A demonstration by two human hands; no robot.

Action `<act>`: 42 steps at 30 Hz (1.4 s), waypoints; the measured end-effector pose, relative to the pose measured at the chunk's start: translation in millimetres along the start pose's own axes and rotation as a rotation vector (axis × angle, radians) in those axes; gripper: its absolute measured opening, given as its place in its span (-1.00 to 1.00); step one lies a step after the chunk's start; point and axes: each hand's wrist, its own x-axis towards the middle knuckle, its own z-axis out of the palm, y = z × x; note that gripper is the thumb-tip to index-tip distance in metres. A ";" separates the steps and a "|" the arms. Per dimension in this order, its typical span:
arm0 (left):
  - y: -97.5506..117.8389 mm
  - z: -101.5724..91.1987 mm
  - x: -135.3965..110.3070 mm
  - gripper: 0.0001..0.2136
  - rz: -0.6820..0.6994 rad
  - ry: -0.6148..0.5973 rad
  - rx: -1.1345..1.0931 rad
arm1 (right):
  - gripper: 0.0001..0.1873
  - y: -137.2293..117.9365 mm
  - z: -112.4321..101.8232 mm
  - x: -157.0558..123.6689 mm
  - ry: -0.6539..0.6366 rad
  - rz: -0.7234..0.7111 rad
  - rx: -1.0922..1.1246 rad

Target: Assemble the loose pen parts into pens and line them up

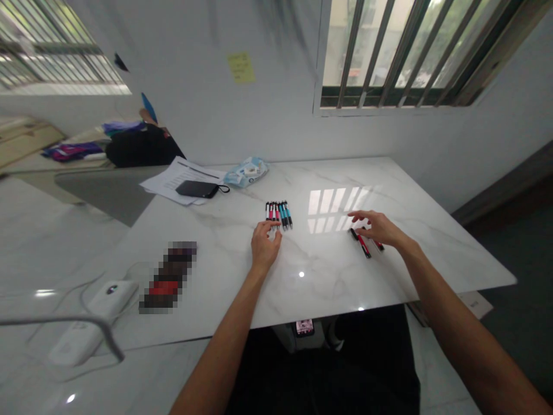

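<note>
On the white marble table (328, 271) lies a row of several pens (279, 213), red ones on the left and blue ones on the right. My left hand (265, 244) rests just below that row, its fingers curled with the tips at the near ends of the red pens. My right hand (377, 228) lies to the right with fingers stretched out flat over two red pens (362, 243) that lie loose on the table; it touches or hovers just above them.
At the back left are sheets of paper (177, 176) with a black case (196, 188) on top and a blue plastic packet (246, 172). A white device with cable (110, 297) and a blurred object (169, 276) sit near left. A barred window (410, 52) is behind.
</note>
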 end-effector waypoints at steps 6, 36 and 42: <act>-2.8 2.4 -0.1 -0.77 0.008 -0.014 0.006 | -0.35 5.1 -9.6 -7.2 -0.158 -0.077 0.001; 9.7 12.2 -9.9 -0.73 -0.199 -0.413 -0.522 | -0.56 -97.3 63.4 6.3 0.215 -0.201 0.052; 9.8 12.4 -11.8 -0.72 -0.134 -0.406 -0.425 | -0.74 -21.8 40.4 0.4 0.175 0.051 -0.071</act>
